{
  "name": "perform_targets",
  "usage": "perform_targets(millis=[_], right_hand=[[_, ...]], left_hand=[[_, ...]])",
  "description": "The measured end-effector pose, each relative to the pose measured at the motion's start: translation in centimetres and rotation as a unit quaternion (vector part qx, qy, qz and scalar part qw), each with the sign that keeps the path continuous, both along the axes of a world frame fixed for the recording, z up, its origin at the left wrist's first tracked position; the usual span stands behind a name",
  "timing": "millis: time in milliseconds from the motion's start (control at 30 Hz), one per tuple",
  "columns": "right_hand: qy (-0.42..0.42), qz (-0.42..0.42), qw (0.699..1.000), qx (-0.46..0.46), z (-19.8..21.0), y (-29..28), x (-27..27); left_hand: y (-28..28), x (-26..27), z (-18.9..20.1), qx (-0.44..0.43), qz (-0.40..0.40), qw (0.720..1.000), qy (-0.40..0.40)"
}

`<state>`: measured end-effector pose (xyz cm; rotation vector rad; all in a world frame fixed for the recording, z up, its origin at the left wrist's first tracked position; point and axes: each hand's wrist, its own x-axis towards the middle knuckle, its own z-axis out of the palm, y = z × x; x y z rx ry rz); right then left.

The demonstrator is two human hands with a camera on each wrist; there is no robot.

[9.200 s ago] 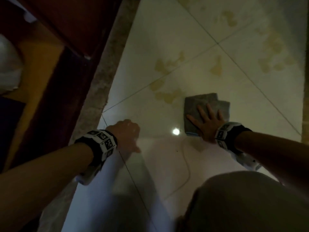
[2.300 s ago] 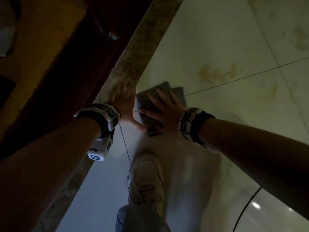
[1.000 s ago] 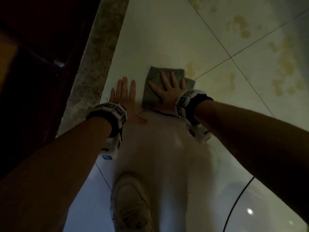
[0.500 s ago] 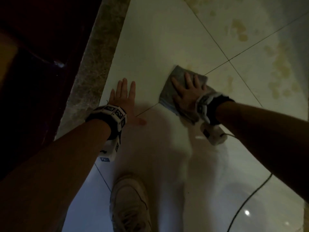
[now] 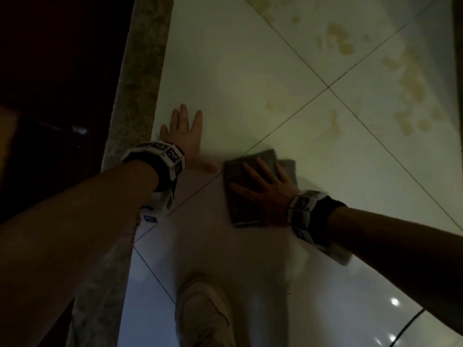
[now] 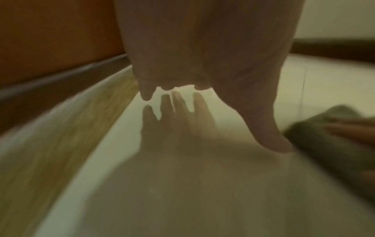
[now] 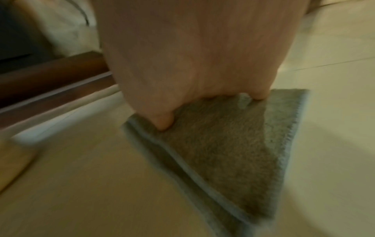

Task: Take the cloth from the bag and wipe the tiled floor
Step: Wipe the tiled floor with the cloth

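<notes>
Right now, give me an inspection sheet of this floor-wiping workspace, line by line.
Surface: pale tiled floor, glossy, yellowish stains far right.
Job's things: grey cloth folded, flat on the floor; bag not in view.
Clutter: nothing seen.
Grippers: right hand pressed flat on the cloth; left hand flat on bare tile, apart from the cloth.
Cables: nothing seen.
Surroundings: mottled stone strip and dark wood on the left; pale shoe below.

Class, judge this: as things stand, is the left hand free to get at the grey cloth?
Probably yes. The left hand lies flat on bare tiled floor beside the cloth, nothing between them; only the right hand presses on it.
</notes>
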<state>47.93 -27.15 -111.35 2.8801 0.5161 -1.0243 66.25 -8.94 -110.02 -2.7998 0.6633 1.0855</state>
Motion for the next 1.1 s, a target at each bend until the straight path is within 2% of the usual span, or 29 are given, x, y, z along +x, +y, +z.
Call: perform_targets(millis=[67, 200, 300, 400, 567, 700, 800, 1000, 1100], right_hand=[[-0.004, -0.041, 0.999, 0.002, 0.3, -0.8, 1.4], [-0.030, -0.182, 0.983, 0.009, -0.4, -3.0, 6.5], [-0.043, -0.233, 0.972, 0.004, -1.0, -5.2, 11.3], [-0.020, -0.266, 0.964, -0.004, -1.6, -6.5, 15.0], [-0.023, -0.248, 0.968, -0.021, -1.6, -5.2, 14.3], [-0.014, -0.174, 0.984, -0.019, -0.2, -2.6, 10.6], [-0.006, -0.139, 0.990, 0.007, 0.2, -1.8, 8.4], [0.002, -0.125, 0.992, 0.000, 0.1, -4.3, 9.3], [-0.013, -0.186, 0.982, 0.006, 0.6, -6.9, 11.1]], left_hand=[[-1.0, 2.0, 0.1, 0.021, -0.032, 0.999, 0.006], [-3.1, 5.6, -0.2, 0.053, -0.068, 0.996, 0.018], [-4.2, 6.1, -0.7, 0.077, -0.065, 0.995, 0.012], [-4.3, 6.7, -1.8, 0.093, -0.070, 0.993, 0.019], [-4.5, 7.4, -2.5, 0.079, -0.038, 0.995, 0.040], [-5.0, 6.9, -1.3, 0.083, -0.034, 0.994, 0.060], [-5.0, 6.4, -1.0, 0.068, -0.032, 0.996, 0.040], [-5.0, 6.5, -1.5, 0.089, -0.043, 0.995, 0.031], [-4.8, 6.7, -2.0, 0.094, -0.054, 0.993, 0.035]])
